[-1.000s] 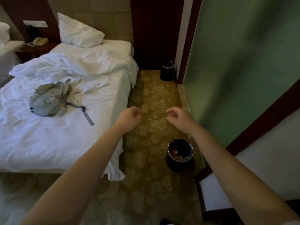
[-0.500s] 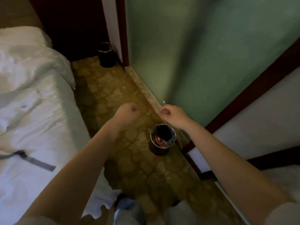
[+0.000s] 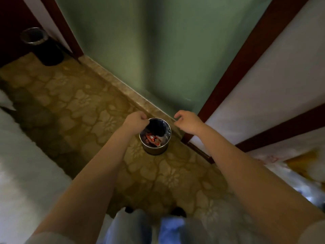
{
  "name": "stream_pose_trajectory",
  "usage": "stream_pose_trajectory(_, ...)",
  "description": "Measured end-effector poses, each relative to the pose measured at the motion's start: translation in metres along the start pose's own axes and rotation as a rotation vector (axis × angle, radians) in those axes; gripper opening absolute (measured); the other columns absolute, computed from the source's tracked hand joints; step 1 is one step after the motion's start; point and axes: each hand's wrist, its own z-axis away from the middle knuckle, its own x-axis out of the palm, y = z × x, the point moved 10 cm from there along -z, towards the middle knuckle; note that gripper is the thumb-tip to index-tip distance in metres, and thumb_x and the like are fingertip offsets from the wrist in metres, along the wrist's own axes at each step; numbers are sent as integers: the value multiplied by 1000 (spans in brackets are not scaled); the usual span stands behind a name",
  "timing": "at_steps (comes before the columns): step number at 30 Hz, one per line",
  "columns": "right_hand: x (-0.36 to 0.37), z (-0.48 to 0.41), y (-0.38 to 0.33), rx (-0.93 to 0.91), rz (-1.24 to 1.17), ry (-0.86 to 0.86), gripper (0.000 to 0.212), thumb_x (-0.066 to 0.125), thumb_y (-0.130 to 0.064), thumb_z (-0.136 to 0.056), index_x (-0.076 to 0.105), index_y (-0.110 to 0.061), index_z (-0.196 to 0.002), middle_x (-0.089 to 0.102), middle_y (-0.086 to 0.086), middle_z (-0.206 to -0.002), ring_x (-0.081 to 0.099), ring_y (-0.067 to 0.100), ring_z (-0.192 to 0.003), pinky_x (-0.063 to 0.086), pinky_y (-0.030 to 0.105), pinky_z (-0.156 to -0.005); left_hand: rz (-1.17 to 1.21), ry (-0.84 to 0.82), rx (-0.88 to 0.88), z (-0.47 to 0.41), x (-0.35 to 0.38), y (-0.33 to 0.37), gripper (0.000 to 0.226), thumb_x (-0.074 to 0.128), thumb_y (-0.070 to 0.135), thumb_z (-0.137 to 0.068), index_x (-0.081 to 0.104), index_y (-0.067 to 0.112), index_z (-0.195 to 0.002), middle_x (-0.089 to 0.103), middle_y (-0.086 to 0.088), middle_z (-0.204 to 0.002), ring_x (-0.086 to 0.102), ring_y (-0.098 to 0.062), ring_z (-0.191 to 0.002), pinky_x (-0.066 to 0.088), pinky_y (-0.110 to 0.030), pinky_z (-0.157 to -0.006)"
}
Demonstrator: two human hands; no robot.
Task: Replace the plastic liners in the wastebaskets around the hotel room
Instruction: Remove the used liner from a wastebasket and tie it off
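Metal wastebasket point(image 3: 155, 150) below, between hands point(image 3: 135, 122)

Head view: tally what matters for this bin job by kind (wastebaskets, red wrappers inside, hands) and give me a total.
Wastebaskets: 2, the near wastebasket and the far wastebasket
Red wrappers: 1, the red wrapper inside the near one
Hands: 2, the left hand and the right hand
Total: 5
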Motion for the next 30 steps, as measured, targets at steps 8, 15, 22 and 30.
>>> stream_pose_trajectory(8,111,-129,117,53,14,60,35,56,-24,-93,56,-18,-127,60,6,-125,58,23,-107,50,36,-89,-117,-20,23,-142,130,-92,36,57,23,-92,56,8,-124,59,-12,-124,54,-29,-115,42,-31,-88)
stream_pose_trajectory(15,201,-229,193,40,68,133,43,59,-23,-91,51,-15,-132,57,10,-128,56,27,-111,49,36,-88,-169,25,101,-247,208,-172,44,58,22,-89,55,9,-131,57,-13,-129,53,-30,-118,42,-33,-93)
stream_pose_trajectory(22,251,-293,238,22,80,309,68,64,-24,-88,31,-21,-148,45,10,-142,47,31,-127,46,40,-98,-117,269,225,-300,240,-225,43,58,18,-87,56,7,-128,56,-14,-128,53,-31,-116,45,-39,-94)
stream_pose_trajectory(30,288,-286,279,99,-49,364,61,56,-36,-94,27,-26,-146,61,3,-120,62,20,-95,51,34,-74,58,374,131,-288,271,-281,70,58,19,-90,23,26,-150,8,-5,-160,13,-28,-146,23,-47,-116)
